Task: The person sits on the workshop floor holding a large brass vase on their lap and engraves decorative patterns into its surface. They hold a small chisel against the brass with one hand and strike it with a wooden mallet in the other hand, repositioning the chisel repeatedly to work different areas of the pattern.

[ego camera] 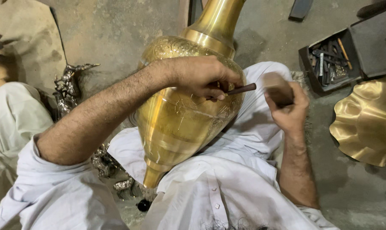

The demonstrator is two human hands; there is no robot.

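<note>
While the big brass vase (180, 115) is laid across the lap, over the white clothes (227, 179), a pattern is being cut into its side. The vase is tipped, with its narrow foot near the body and its long neck pointed away toward the floor.

The left hand (203, 76) is rested on the round belly of the vase. Its fingers are closed around a thin dark chisel (240, 89), and the tip seems to be pressed on the metal, though the tip itself is hidden under the fingers. The blunt end of the chisel is stuck out to the right.

The right hand (286, 106) is curled shut around a small wooden mallet (278, 87). The mallet is held up just beside the end of the chisel and looks blurred, so it cannot be told if the two are touching.

The tapping step looks to be in hand. Part of the belly is already covered with fine marks, and the lower part is plain. For the next tap, the chisel would need to be kept steady and hit square on its end, so that the line is not spoiled.

Farther off, a wavy brass dish (365, 123) is seen on the concrete floor (116, 25). Behind it, an open dark box (329, 64) full of small tools is seen. A small silvery figure (71, 83) is stood at the left.
</note>
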